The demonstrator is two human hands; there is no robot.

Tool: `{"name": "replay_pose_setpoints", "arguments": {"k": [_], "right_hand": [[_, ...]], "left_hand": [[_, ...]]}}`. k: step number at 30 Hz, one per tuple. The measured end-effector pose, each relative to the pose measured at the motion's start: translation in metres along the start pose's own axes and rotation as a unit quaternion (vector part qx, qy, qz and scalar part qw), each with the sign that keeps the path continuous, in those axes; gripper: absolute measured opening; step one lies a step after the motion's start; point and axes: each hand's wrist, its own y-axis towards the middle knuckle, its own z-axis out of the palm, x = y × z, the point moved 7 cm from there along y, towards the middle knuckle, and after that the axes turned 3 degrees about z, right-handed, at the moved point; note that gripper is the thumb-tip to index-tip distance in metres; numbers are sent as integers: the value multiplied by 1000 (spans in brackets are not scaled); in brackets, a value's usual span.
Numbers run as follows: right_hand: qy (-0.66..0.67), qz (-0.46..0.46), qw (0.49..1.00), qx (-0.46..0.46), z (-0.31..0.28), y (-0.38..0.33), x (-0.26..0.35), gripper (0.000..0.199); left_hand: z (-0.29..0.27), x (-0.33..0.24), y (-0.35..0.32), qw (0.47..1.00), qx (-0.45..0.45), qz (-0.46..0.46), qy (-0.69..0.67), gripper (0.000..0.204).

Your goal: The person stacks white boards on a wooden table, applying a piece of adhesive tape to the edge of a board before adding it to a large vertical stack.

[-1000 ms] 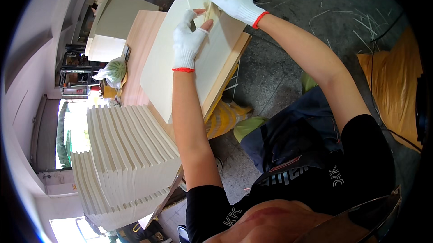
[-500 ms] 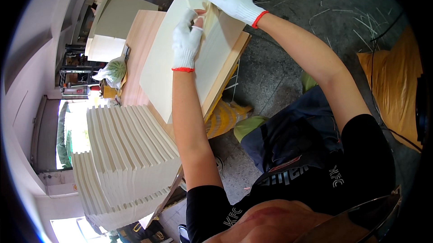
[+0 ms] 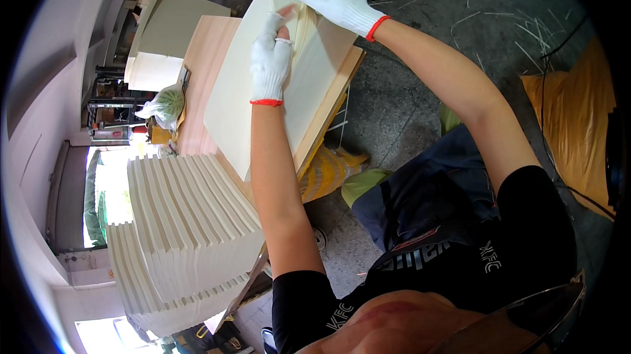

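Toward eleven o'clock lie cream sheets (image 3: 230, 94); the right hand (image 3: 338, 6), at twelve, grasps their lifted edge. Whether the left hand (image 3: 270, 58), over them at eleven, pinches any, I cannot tell. Pale lettering (image 3: 490, 257) marks the black shirt (image 3: 536, 236) at four.

- We are seeing a pale pinkish, wood-grained table (image 3: 209, 48), on which a broad, flat, cream-white sheet (image 3: 231, 94) is lying.
- We are seeing a dark grey floor (image 3: 407, 78), where thin, whitish strips (image 3: 527, 52) are lying scattered.
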Motion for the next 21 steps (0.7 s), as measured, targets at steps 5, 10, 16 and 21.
{"name": "replay_pose_setpoints", "arguments": {"k": [5, 10, 16, 21], "right_hand": [[-5, -3, 1000, -2, 2, -2, 0, 45], [-9, 2, 1000, 2, 1, -1, -1, 46], [-2, 6, 1000, 4, -1, -2, 1, 46], [3, 6, 1000, -13, 0, -1, -6, 44]], "left_hand": [[4, 2, 0, 995, 46, -47, 75, 25], [5, 7, 0, 998, 29, -47, 28, 27], [2, 4, -1, 999, -29, -6, -38, 25], [8, 1, 3, 994, 36, -15, 99, 29]]}}
